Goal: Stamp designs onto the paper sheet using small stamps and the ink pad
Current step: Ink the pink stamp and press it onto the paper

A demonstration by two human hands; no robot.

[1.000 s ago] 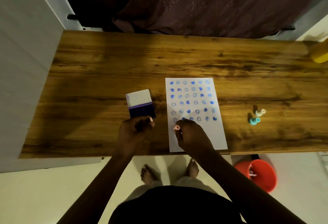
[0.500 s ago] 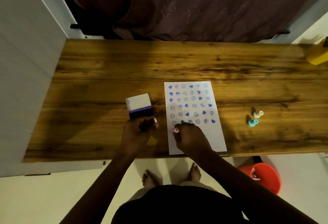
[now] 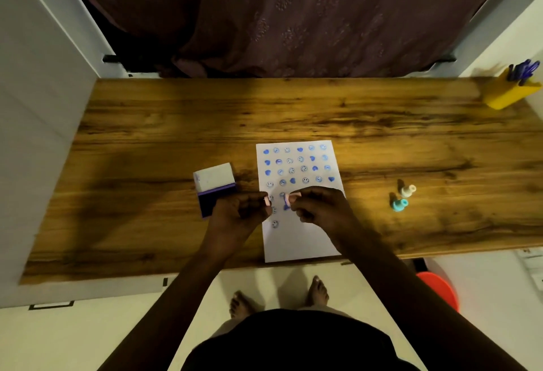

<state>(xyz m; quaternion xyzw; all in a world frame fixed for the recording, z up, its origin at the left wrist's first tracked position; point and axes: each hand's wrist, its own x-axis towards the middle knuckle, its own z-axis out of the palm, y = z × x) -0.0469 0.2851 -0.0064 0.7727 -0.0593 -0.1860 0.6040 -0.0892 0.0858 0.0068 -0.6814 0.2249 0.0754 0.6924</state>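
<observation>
Head view: the right hand (image 3: 320, 209) pinches a small pink stamp (image 3: 289, 198) at its fingertips, over the paper (image 3: 305, 241). The left hand (image 3: 239, 212) is curled shut on another pink piece (image 3: 266, 200) (what it is, I cannot tell). The ink pad (image 3: 216, 189) sits just left of that hand, so re-inking would likely mean crossing leftward.
</observation>
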